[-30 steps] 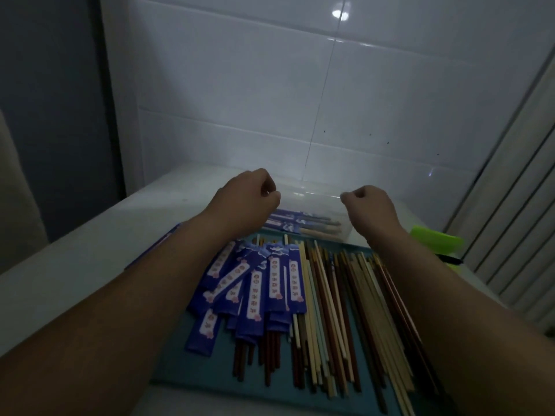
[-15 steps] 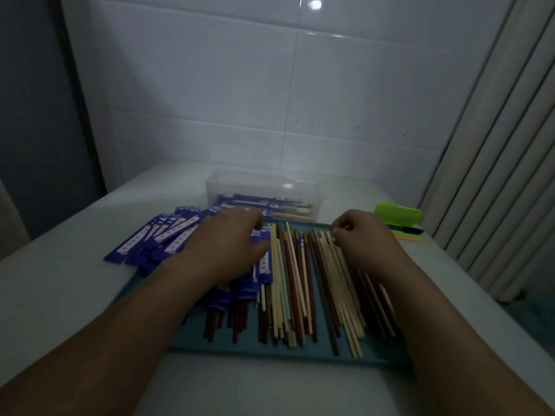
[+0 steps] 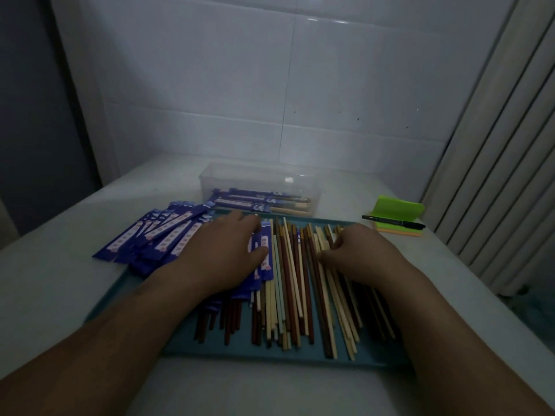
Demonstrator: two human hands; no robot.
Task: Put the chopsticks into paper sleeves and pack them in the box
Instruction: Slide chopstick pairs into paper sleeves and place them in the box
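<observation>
Loose chopsticks (image 3: 288,291) lay on the tray (image 3: 240,352), paper sleeves (image 3: 168,237) beside them, the box (image 3: 255,180) just behind. The left hand (image 3: 223,250) rested flat on sleeves; the right hand (image 3: 357,252) curled over pale sticks, grip unclear. Light, stiff, slick: probably best pinched near one end

Left hand (image 3: 223,253): flat on blue sleeves (image 3: 159,235), tray's (image 3: 240,351) 10 o'clock.
Right hand (image 3: 357,255): fingers curled on loose chopsticks (image 3: 292,295), 2 o'clock.
Box (image 3: 258,183): 12 o'clock, beyond tray, a few sleeved chopsticks inside.
Pen (image 3: 393,221): on notepad (image 3: 398,208), 2 o'clock, off tray.
</observation>
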